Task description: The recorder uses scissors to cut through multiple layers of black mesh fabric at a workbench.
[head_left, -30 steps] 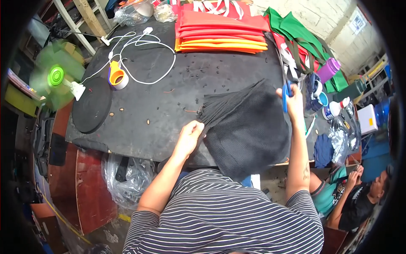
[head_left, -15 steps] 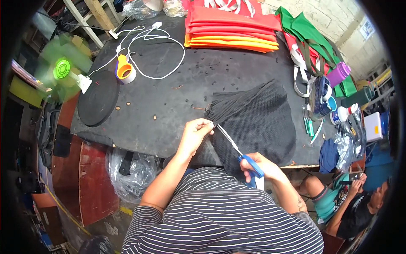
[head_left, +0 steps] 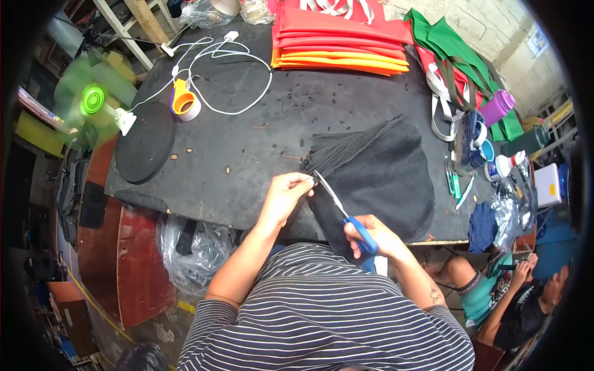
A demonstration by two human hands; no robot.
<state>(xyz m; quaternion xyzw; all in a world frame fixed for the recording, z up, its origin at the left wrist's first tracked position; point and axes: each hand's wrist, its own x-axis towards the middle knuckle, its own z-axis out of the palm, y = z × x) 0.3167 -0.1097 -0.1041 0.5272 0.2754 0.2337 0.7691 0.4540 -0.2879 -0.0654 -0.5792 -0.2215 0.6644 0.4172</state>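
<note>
A black mesh cloth (head_left: 377, 179), gathered into pleats at its upper left corner, lies along the near side of the table. My left hand (head_left: 288, 193) is closed in a pinch at that gathered corner, on a small dark bit of the mesh. My right hand (head_left: 374, 236) grips the blue-handled scissors (head_left: 361, 234). Their blades point up and left over the mesh, with the tips right beside my left fingertips. Whether the blades have cloth between them is too small to tell.
Several small black scraps dot the black table (head_left: 216, 148). Behind are stacked red and orange fabric pieces (head_left: 343, 43). A white cable (head_left: 269, 80), tape rolls (head_left: 184, 102) and a spinning green fan (head_left: 93, 99) are left. Bottles (head_left: 498, 168) and cutters (head_left: 453, 179) stand right; a person (head_left: 507, 303) sits beyond.
My right hand has moved slightly up and left with the scissors, and the blade tips now reach higher beside the pinched corner. My left hand has barely moved.
</note>
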